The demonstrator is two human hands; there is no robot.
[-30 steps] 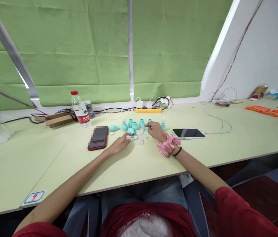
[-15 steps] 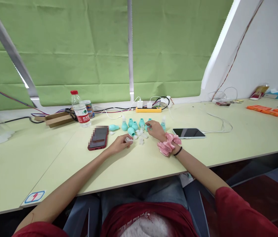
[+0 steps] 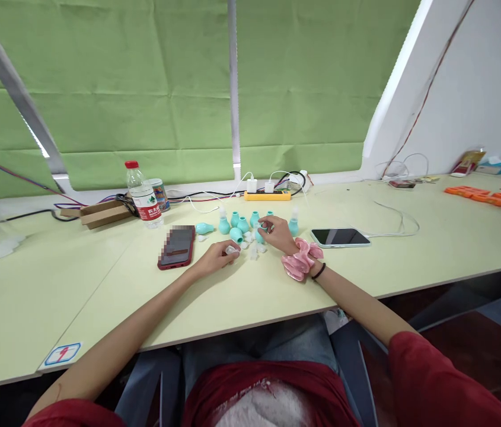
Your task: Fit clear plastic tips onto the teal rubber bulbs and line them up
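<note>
My left hand (image 3: 217, 258) is closed on a small clear plastic piece (image 3: 231, 250), pinched at the fingertips just above the tabletop. My right hand (image 3: 278, 233), with a pink scrunchie (image 3: 301, 260) on its wrist, grips a small teal rubber bulb (image 3: 259, 236) between thumb and fingers; part of the bulb is hidden. Several more teal bulbs stand behind the hands, among them one with a clear tip (image 3: 224, 225) at the left. An open-necked bulb (image 3: 236, 235) lies tilted between my hands. Several loose translucent caps (image 3: 254, 252) are scattered in front of the bulbs.
A dark red phone (image 3: 176, 247) lies left of the hands and a light-cased phone (image 3: 340, 238) lies right. Behind stand a water bottle (image 3: 144, 198), a can (image 3: 160, 194) and a yellow power strip (image 3: 267, 196) with cables. Orange plastic parts (image 3: 475, 196) lie far right.
My right hand has moved slightly left and toward me, carrying a teal bulb out from the group. My left hand stays almost still with the clear piece.
</note>
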